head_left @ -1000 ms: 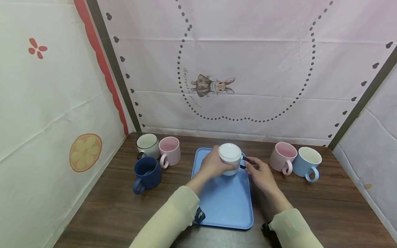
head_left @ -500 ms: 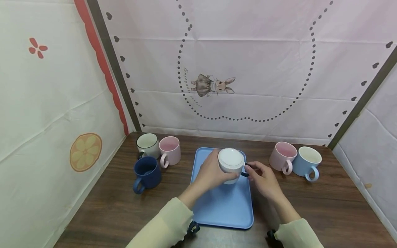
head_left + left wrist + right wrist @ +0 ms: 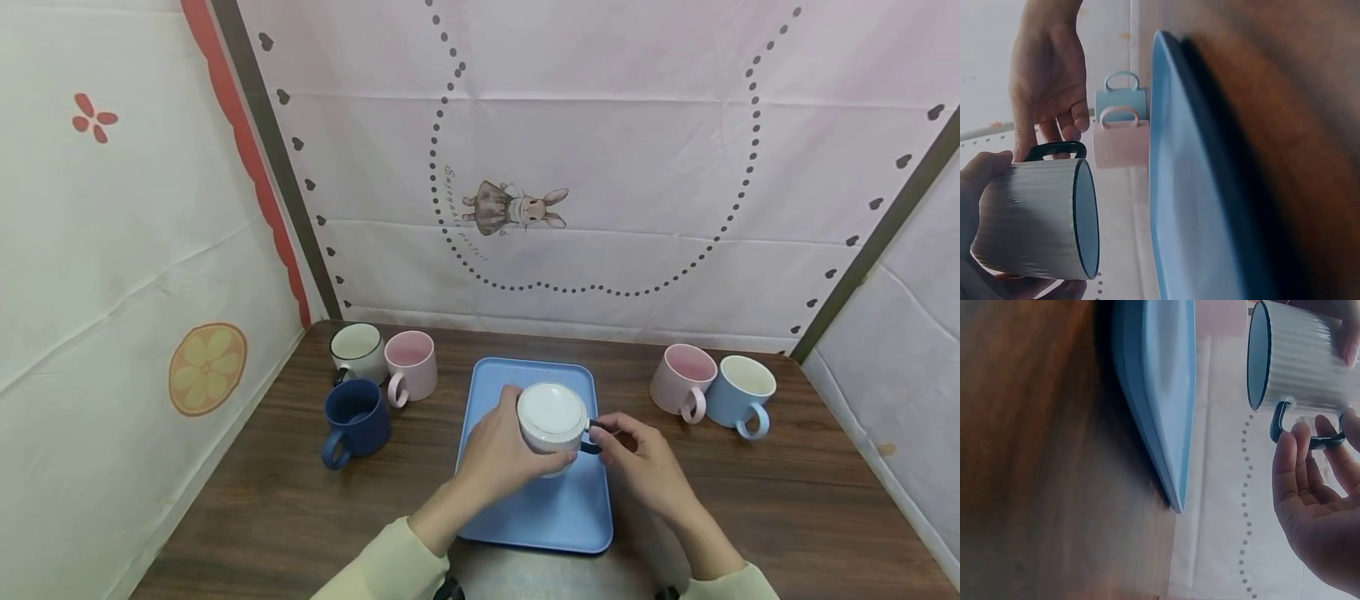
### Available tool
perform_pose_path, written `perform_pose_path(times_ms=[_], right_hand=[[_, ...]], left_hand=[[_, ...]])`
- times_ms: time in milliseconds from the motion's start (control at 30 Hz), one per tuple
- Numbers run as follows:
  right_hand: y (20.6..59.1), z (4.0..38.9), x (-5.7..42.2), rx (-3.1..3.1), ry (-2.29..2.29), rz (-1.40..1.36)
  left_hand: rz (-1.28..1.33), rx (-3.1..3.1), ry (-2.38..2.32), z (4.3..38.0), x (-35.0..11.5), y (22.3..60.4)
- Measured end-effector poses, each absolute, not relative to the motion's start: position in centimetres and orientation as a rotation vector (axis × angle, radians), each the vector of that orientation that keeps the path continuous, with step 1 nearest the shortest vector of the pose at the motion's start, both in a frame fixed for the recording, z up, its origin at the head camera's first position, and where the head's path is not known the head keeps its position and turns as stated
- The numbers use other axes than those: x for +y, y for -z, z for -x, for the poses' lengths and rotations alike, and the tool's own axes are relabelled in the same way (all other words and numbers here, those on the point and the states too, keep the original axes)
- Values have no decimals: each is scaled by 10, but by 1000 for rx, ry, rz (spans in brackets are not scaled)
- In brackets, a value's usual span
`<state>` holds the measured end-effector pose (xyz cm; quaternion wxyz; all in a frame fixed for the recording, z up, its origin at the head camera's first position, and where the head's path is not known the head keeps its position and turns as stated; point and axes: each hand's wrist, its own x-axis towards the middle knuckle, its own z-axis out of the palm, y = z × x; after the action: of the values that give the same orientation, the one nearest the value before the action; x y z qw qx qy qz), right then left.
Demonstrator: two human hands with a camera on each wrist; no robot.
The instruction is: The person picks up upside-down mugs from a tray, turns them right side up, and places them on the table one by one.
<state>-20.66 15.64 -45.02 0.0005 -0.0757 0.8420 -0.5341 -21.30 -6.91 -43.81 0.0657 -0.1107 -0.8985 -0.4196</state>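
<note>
A white ribbed mug (image 3: 552, 410) with a dark rim and black handle is upside down above the blue tray (image 3: 536, 521), its base facing up. My left hand (image 3: 491, 454) grips the mug's body from the left, thumb across the near side. On the other side, my right hand (image 3: 648, 471) holds the handle (image 3: 1327, 442) with its fingertips. The right wrist view shows fingers curled at that handle. In the left wrist view, the mug's dark-edged mouth (image 3: 1087, 219) faces the tray, with a gap between them.
At the back left stand a cream mug (image 3: 360, 354), a pink mug (image 3: 412, 367) and a dark blue mug (image 3: 363, 429). A second pink mug (image 3: 678, 379) and a light blue mug (image 3: 735, 400) stand at right. Fabric walls (image 3: 637, 167) enclose the wooden table (image 3: 300, 517).
Both hands have brought the upside-down mug nearer to me, from over the tray's far end towards its middle. The tray and the other mugs have stayed in place.
</note>
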Motion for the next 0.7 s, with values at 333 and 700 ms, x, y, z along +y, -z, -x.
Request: perform_pose_path(times_ms=[333,700], right_hand=[[453,189,158,2592,1676,331],[461,179,159,2571,1637,330]], left_hand=[[321,-2678,1271,187,-75,445],[354,-2686,1220,172,-75,453]])
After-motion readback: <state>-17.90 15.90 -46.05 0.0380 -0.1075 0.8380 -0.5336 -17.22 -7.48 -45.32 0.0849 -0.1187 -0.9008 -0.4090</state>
